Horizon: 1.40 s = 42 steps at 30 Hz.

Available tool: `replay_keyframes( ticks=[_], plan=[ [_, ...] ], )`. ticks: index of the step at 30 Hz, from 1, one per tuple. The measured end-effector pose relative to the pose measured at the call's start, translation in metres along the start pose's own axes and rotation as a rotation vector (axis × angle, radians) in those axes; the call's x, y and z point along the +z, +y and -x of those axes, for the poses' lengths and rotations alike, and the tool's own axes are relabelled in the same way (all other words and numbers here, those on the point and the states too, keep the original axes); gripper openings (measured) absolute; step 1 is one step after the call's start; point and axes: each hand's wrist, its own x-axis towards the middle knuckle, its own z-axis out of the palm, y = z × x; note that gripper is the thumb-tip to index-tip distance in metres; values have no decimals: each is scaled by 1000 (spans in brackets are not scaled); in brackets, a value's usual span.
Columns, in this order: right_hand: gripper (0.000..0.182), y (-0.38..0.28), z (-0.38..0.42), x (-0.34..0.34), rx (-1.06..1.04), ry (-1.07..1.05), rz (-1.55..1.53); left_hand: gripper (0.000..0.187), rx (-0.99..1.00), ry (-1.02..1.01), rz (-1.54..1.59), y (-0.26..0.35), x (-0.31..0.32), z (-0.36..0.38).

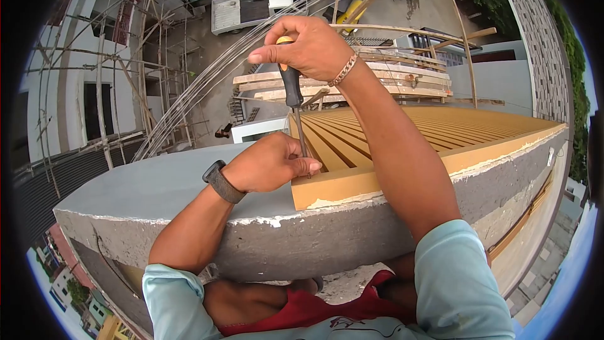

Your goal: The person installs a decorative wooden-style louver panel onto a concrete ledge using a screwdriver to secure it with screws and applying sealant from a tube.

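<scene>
A screwdriver point(290, 82) with a black and yellow handle stands nearly upright, its tip down at the corner of a tan slatted panel point(333, 191). My right hand point(309, 49), wearing a chain bracelet, is curled around the top of the handle with the thumb stretched to the left. Lower down, my left hand point(267, 162), with a dark watch on its wrist, pinches the shaft close to the tip. Its fingertips are beside the panel's surface. Whatever lies under the tip is too small to make out.
The panel adjoins a grey concrete ledge point(302, 245) with rough, chipped edges. Beyond it is a drop to ground level, where a white truck point(242, 9) is parked. Cables point(207, 75) cross the gap. Wooden planks point(377, 79) and pole scaffolding point(104, 88) stand beyond.
</scene>
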Motion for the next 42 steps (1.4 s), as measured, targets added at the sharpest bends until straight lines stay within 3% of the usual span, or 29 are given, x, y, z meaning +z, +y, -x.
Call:
replay_keyframes(
  ticks=[2,6,10,13,15,19,21,24,27,30,32,35,37,38,41,42],
  plan=[
    [47,-6,4,-4,218,94,69,34,13,12,-52,4,-1,1],
    [51,-21,11,-9,317,99,101,36,-47,6,-17,6,0,2],
    [47,-23,13,-25,242,-19,158,32,-15,3,-32,4,-1,1],
    [44,-16,16,-31,146,-102,-98,28,-14,-16,-54,0,-1,1],
    [41,-8,16,-32,81,-229,-433,26,132,-2,96,-5,2,1],
    [43,-4,13,-34,85,-302,-488,26,40,-29,14,3,-2,3],
    [41,-9,11,-29,173,-102,-117,27,8,-25,-21,6,-2,3],
    [46,-17,13,-20,174,-54,70,28,-82,-21,-93,15,-3,4],
    [47,-12,10,-24,132,-56,40,31,23,24,-76,-4,3,-2],
    [44,-8,10,-33,145,-121,39,33,-69,-4,-126,16,-3,7],
    [40,-4,10,-35,137,-210,-231,27,-47,-7,-132,0,2,1],
    [37,-3,12,-36,152,-226,-401,30,115,7,91,-11,5,-2],
    [37,-4,11,-33,180,-200,-500,13,49,-47,28,-10,4,-2],
    [37,-5,11,-28,180,-207,-497,13,50,-41,32,-11,4,-3],
    [37,-10,8,-18,234,-25,48,13,67,-32,25,-13,6,-4],
    [37,-11,8,-19,234,-26,48,14,58,-21,-8,-12,6,-3]
  ],
)
